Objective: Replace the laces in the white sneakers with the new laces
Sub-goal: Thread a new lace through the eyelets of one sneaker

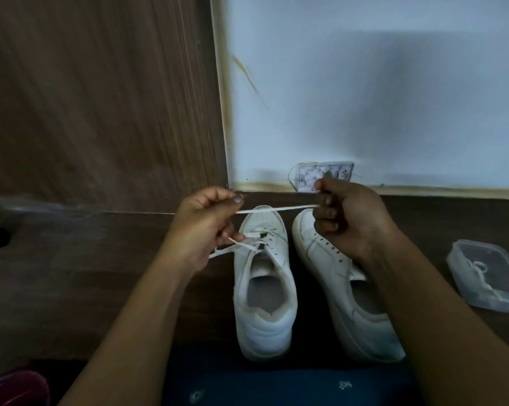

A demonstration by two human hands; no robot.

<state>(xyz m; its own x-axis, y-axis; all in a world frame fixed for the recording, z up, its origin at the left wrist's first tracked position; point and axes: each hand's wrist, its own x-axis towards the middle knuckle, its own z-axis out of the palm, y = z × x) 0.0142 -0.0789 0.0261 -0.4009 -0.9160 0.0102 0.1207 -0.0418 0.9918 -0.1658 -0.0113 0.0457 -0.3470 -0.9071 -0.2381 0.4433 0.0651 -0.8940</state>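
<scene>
Left grip (pixel 206 227) and right grip (pixel 352 218) each pinched the white lace (pixel 276 208), which was stretched taut between them above the sneakers' toes. From the left grip the lace ran down into the front eyelets of the left sneaker (pixel 265 303). The right sneaker (pixel 329 259) stood just beside it on the tabletop (pixel 100 273). A clear tub (pixel 464 253) holding a spare lace (pixel 481 271) lay farther right.

2 ea: sneakers (pixel 262 326) (pixel 364 326), hands (pixel 200 227) (pixel 352 221), laces (pixel 276 208) (pixel 478 266); 1 box (pixel 464 288)

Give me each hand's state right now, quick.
Left hand: grips the white lace.
Right hand: pinches the same lace, stretched between both hands.
</scene>
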